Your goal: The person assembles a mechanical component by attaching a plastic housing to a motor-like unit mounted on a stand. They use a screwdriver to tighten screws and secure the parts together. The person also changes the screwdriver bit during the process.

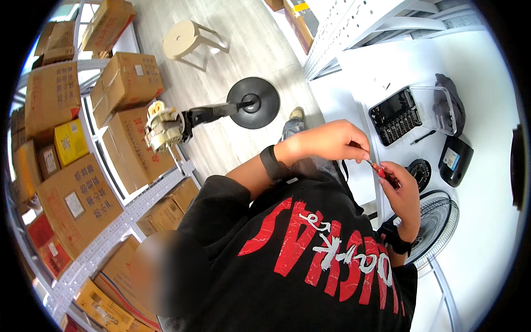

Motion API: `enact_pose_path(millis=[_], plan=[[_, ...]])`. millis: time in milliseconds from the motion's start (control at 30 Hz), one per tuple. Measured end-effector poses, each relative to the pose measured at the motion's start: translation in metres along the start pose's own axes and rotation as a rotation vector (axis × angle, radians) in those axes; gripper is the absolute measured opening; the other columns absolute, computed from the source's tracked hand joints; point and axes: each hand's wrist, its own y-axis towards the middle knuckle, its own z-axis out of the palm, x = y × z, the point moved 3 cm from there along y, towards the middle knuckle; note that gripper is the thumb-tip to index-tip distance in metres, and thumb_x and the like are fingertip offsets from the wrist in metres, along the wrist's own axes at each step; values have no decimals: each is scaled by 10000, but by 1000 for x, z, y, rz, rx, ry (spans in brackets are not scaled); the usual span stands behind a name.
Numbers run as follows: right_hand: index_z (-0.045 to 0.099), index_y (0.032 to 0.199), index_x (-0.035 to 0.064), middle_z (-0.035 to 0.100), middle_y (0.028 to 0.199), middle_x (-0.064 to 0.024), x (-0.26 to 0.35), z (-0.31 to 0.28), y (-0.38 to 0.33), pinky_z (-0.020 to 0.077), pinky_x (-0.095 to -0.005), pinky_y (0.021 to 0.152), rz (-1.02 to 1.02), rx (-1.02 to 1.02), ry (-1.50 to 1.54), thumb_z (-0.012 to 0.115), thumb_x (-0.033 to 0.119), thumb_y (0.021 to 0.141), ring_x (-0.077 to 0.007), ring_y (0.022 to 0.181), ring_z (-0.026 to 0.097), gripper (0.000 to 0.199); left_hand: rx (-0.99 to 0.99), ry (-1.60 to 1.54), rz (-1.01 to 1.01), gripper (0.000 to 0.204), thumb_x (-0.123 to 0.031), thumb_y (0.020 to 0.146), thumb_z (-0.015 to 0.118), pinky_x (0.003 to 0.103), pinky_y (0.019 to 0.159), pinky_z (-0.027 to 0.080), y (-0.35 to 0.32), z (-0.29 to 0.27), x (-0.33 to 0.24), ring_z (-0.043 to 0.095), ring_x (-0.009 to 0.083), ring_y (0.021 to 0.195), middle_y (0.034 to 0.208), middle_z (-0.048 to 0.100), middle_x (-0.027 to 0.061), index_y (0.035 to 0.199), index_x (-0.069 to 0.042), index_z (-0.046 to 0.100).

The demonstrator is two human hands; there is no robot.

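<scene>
1. Risk, as a judgement: the small red-handled screwdriver point(378, 169) was gripped only at its ends, off the worktop's point(487, 221) edge. A slip would likely drop it to the floor point(243, 50).
2. Second risk: the open bit case point(395, 115) and the fan grille point(437, 221) lay close by. A stray elbow could knock them.
3. Left hand point(332, 141), centre right of frame, was curled, fingertips pinching the screwdriver's upper end.
4. Right hand point(402, 193), just below and right, was cupped round the lower end. The tip was hidden in it.
5. The screwdriver sat between both hands, touching both, slanting down to the right.
6. A black round part point(419, 172) lay just right of the right hand.
</scene>
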Motion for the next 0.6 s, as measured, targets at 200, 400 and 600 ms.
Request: enact_pose_path(millis=[200, 400, 600], plan=[[615, 1094, -19, 648, 943, -152, 6, 21, -3, 500, -321, 748, -139, 106, -75, 653, 52, 875, -257, 810, 638, 233, -262, 57, 26, 131, -131, 910, 684, 257, 640, 489, -63, 9, -2, 629, 93, 694, 758, 694, 43, 972, -20, 714], [610, 1070, -20, 636, 905, -121, 25, 57, 3, 490, -297, 711, -270, 221, 19, 653, 45, 880, -190, 765, 598, 205, -732, 138, -292, 200, -162, 926, 693, 264, 730, 510, -216, 13, 46, 610, 79, 821, 890, 689, 29, 1030, 8, 698], [596, 981, -1, 603, 785, -69, 67, 114, -1, 468, -280, 647, -298, 343, 11, 696, 94, 861, -135, 689, 560, 182, -1187, 229, -622, 230, -212, 918, 670, 283, 682, 514, -402, 23, 61, 627, 122, 735, 829, 694, 54, 1005, -3, 709]])
